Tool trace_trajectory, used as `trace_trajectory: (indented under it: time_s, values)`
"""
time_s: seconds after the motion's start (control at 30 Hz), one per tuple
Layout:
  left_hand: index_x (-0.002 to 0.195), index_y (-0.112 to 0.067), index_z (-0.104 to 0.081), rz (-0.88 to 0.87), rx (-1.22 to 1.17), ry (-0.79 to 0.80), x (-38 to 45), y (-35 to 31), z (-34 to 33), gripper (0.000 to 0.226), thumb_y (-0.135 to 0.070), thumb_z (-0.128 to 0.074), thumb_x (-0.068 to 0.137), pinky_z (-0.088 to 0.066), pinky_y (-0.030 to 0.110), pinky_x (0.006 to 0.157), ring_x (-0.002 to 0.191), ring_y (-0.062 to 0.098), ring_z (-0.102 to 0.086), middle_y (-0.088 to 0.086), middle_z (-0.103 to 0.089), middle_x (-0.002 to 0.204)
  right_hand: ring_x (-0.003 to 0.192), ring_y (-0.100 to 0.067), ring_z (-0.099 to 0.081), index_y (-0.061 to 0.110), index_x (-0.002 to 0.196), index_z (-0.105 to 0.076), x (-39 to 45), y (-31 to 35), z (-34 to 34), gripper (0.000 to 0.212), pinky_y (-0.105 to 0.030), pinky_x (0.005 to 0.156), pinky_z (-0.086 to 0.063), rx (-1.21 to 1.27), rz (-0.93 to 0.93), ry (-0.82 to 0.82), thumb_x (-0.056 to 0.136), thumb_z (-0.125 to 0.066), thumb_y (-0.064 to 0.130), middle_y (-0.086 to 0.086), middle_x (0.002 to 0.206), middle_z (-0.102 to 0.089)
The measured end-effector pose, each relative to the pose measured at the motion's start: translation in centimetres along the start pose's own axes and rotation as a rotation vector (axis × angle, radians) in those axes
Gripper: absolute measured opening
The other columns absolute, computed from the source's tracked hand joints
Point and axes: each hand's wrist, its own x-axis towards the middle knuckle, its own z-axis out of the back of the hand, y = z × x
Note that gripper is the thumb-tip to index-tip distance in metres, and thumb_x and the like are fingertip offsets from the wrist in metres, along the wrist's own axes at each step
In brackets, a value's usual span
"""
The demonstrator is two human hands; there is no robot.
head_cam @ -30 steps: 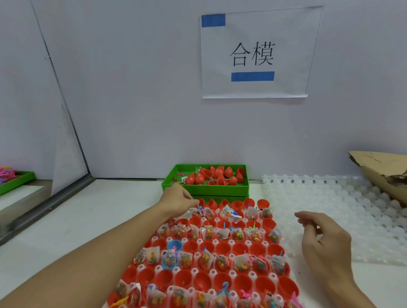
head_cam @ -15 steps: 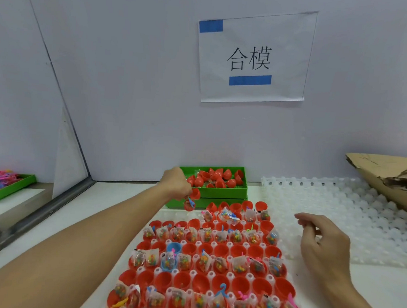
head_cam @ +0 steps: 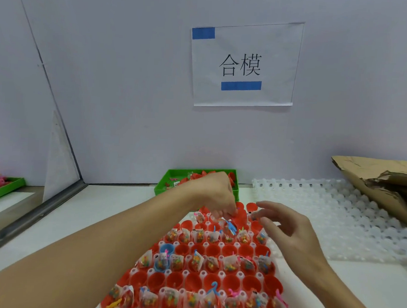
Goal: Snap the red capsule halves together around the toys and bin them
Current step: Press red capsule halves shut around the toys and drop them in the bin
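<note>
Beneath both hands: white grid tray (head_cam: 204,273) on the table (head_cam: 58,218), its cells seating red capsule halves (head_cam: 194,282) open side up, presumably so each can be loaded and capped in place.
Left hand (head_cam: 215,195): over the far rows, fingers curled down and pinching something small and red; likely a capsule half, though blur hides its shape.
Right hand (head_cam: 286,228): just beside the left, fingers loosely spread, holding nothing; reads as poised to help.
Toys (head_cam: 229,229): small clear bags of coloured bits, some with a blue or pink hook, sitting in many halves; other halves bare.
Green bin (head_cam: 162,184): just beyond the left hand, with red capsules inside, within easy reach for dropping.
Stage: closing, judged.
</note>
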Motion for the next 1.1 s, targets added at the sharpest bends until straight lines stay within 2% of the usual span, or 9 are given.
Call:
trace_trajectory:
  time_s: [0.1, 0.23, 0.33, 0.5, 0.57, 0.67, 0.8, 0.9, 1.1]
  values:
    - [0.093, 0.0, -0.077, -0.04, 0.015, 0.045, -0.5, -1.6, -0.6, 0.014, -0.012, -0.073, 0.086, -0.061, 0.028, 0.077, 0.073, 0.015, -0.071, 0.005, -0.076, 0.078, 0.097, -0.012, -0.072, 0.027, 0.113, -0.071, -0.2, 0.7, 0.2, 0.024, -0.024, 0.073, -0.058, 0.144, -0.103, 0.169, 0.094, -0.063, 0.015, 0.005, 0.101, -0.077]
    - [0.097, 0.0, -0.076, -0.047, 0.048, 0.095, -1.1, -2.6, -1.0, 0.016, -0.012, -0.071, 0.087, -0.061, 0.035, 0.085, 0.086, 0.021, -0.073, 0.008, -0.077, 0.086, 0.092, -0.026, -0.074, 0.026, 0.104, -0.076, -0.2, 0.7, 0.2, 0.018, -0.035, 0.075, -0.057, 0.321, -0.229, 0.205, 0.089, -0.066, 0.022, -0.009, 0.099, -0.077]
    - [0.099, -0.001, -0.075, -0.035, 0.066, 0.066, -1.2, -2.7, -1.0, 0.018, -0.014, -0.07, 0.089, -0.06, 0.038, 0.086, 0.091, 0.024, -0.074, 0.011, -0.077, 0.092, 0.091, -0.029, -0.075, 0.022, 0.098, -0.078, -0.1, 0.5, 0.1, 0.024, -0.032, 0.073, -0.058, 0.447, -0.301, 0.183, 0.076, -0.071, 0.025, -0.014, 0.101, -0.076]
    - [0.089, -0.009, -0.078, -0.031, -0.031, -0.003, -1.6, -1.5, -1.0, 0.025, -0.029, -0.064, 0.096, -0.059, 0.028, 0.081, 0.074, 0.009, -0.073, -0.003, -0.077, 0.077, 0.097, -0.028, -0.074, 0.009, 0.101, -0.078, 0.0, 0.1, -0.1, 0.028, -0.031, 0.076, -0.058, 0.573, -0.371, 0.112, 0.076, -0.071, 0.021, -0.017, 0.105, -0.075]
    - [0.096, -0.01, -0.076, -0.037, -0.043, -0.08, -2.2, -0.7, -1.1, 0.027, -0.028, -0.056, 0.1, -0.058, 0.027, 0.078, 0.075, 0.009, -0.072, -0.002, -0.077, 0.082, 0.098, -0.029, -0.073, 0.006, 0.103, -0.076, 0.0, 0.2, -0.2, 0.032, -0.031, 0.076, -0.058, 0.61, -0.394, 0.067, 0.076, -0.07, 0.021, -0.016, 0.105, -0.075]
    - [0.123, -0.014, -0.062, -0.039, -0.184, -0.139, -3.6, 0.7, -1.6, 0.032, -0.005, -0.047, 0.096, -0.057, 0.021, 0.064, 0.081, 0.009, -0.071, -0.007, -0.072, 0.094, 0.095, -0.027, -0.075, 0.003, 0.104, -0.073, -0.1, 0.6, -0.7, 0.036, -0.027, 0.072, -0.06, 0.673, -0.403, -0.064, 0.075, -0.068, 0.023, -0.014, 0.101, -0.076]
    - [0.142, -0.025, -0.039, -0.076, -0.355, -0.113, -5.7, 2.6, -3.4, 0.066, -0.021, -0.071, 0.084, -0.06, 0.032, 0.085, 0.099, 0.008, -0.068, -0.014, -0.06, 0.121, 0.093, -0.024, -0.075, 0.002, 0.103, -0.072, -0.6, 1.1, -1.9, 0.037, -0.021, 0.068, -0.06, 0.757, -0.385, -0.204, 0.075, -0.069, 0.025, -0.013, 0.098, -0.077]
    - [0.141, -0.027, -0.041, -0.102, -0.404, -0.179, -6.5, 2.8, -5.1, 0.083, -0.04, -0.085, 0.072, -0.056, 0.025, 0.089, 0.103, 0.001, -0.064, -0.015, -0.06, 0.124, 0.096, -0.025, -0.075, 0.0, 0.106, -0.071, -0.8, 1.7, -2.6, 0.038, -0.022, 0.073, -0.06, 0.778, -0.355, -0.195, 0.078, -0.07, 0.026, -0.014, 0.1, -0.076]
    - [0.102, -0.029, -0.073, -0.227, -0.551, -0.425, -6.6, 3.1, -7.1, 0.018, -0.029, -0.078, 0.084, -0.056, 0.017, 0.081, 0.085, -0.003, -0.069, -0.015, -0.075, 0.09, 0.097, -0.025, -0.074, 0.012, 0.099, -0.078, -1.3, 2.3, -3.2, 0.033, -0.022, 0.075, -0.059, 0.681, -0.282, -0.118, 0.073, -0.075, 0.033, -0.012, 0.101, -0.077]
